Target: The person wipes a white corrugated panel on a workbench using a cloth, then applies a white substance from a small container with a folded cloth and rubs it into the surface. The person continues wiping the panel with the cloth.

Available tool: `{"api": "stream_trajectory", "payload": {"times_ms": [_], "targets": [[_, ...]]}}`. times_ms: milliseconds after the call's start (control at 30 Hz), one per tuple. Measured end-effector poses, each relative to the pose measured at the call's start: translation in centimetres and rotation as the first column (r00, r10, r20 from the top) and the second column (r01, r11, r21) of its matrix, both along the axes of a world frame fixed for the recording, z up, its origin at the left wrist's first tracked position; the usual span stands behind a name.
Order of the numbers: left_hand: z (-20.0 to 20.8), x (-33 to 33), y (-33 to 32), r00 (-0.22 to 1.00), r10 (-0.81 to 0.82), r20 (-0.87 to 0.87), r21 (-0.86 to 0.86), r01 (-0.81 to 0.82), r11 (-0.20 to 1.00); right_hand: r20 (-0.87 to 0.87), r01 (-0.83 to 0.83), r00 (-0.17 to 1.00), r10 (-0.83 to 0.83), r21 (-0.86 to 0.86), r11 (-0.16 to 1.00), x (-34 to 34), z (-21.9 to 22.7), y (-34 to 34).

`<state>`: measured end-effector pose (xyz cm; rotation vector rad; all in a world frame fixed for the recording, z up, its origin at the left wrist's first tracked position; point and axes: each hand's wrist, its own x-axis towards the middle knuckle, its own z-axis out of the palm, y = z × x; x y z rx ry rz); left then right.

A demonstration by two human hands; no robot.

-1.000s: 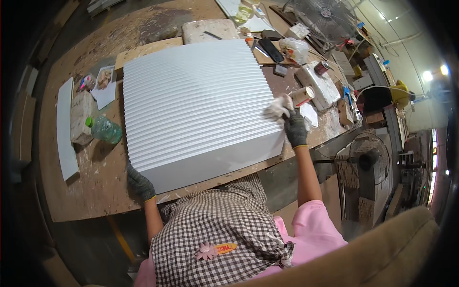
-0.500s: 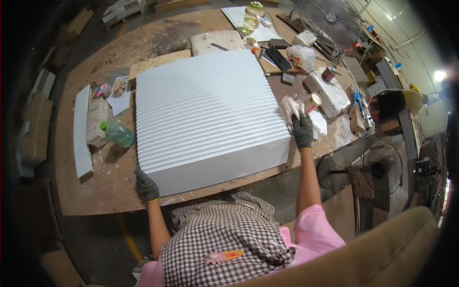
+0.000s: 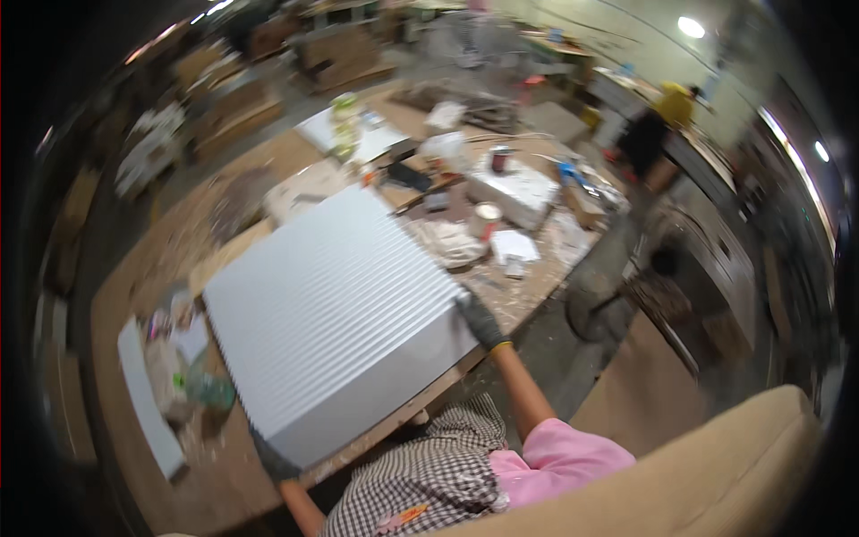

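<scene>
On the worktable point(image 3: 134, 286) sits a white ribbed box-shaped panel point(image 3: 331, 295), probably stiff, bulky, easily scuffed, best held at its sides. The gloved right hand point(image 3: 481, 320) and left hand point(image 3: 273, 458) touch its near corners; whether fingers grip cannot be told.

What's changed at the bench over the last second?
The right hand let go of the cloth, now lying on the table right of the ridged white box, and came toward the wearer to the box's near right corner. The view also turned. The left hand stays at the near left corner; the bottle remains left of the box.
</scene>
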<state>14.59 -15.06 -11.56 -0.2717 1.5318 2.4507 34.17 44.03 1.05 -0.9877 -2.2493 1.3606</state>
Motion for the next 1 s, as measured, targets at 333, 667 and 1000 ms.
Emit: {"api": "stream_trajectory", "payload": {"times_ms": [333,667,1000], "targets": [[2.3,-3.3,14.4,0.938,-0.268,-0.222,-0.663,0.056,0.747,0.079,0.306,0.947,-0.312,0.081,0.949,2.9,3.0,0.9],[2.5,-3.5,17.6,0.861,-0.363,-0.357,-0.813,-0.096,0.574,0.065,0.389,0.916,-0.396,0.101,0.916,2.7,3.2,0.2],[1.9,-2.2,10.8,0.838,-0.279,-0.468,-0.859,-0.358,0.365,-0.068,0.385,0.923,-0.379,0.126,0.915,2.3,2.0,-0.4]]}}
